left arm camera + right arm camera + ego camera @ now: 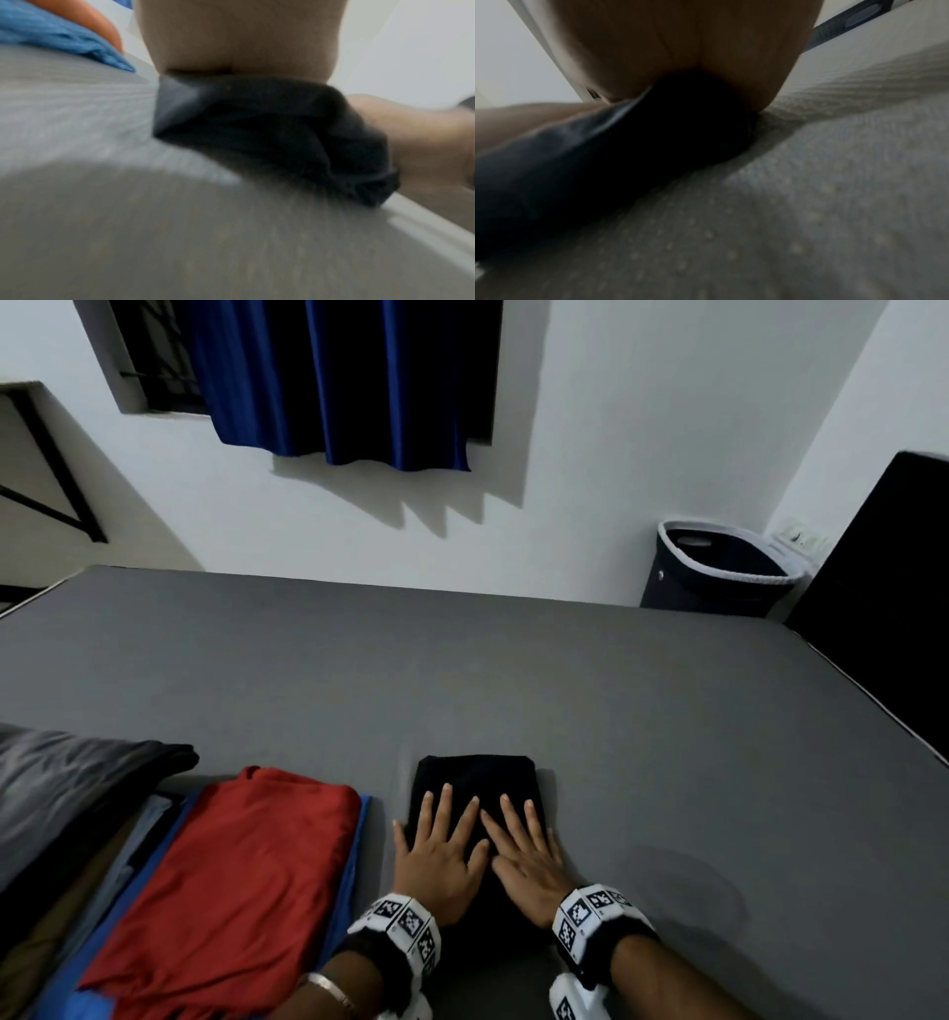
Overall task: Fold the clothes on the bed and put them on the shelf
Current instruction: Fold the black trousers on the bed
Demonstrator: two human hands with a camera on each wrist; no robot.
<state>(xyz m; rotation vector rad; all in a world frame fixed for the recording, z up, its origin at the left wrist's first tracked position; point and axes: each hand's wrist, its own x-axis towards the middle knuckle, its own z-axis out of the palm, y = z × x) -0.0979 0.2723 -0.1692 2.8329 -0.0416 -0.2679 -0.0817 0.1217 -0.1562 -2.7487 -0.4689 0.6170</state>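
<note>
Bed (462, 670) wide open beyond and right of folded black garment (475, 778), plain grey sheet all way to far edge. Left side tight: red folded piece (241, 880) on blue one (362, 819), just beside left hand (436, 857), narrow strip of sheet between. Dark pile (77, 788) crowds near left corner. Laundry basket (719, 567) and black board (883, 588) block far right corner, off bed.
</note>
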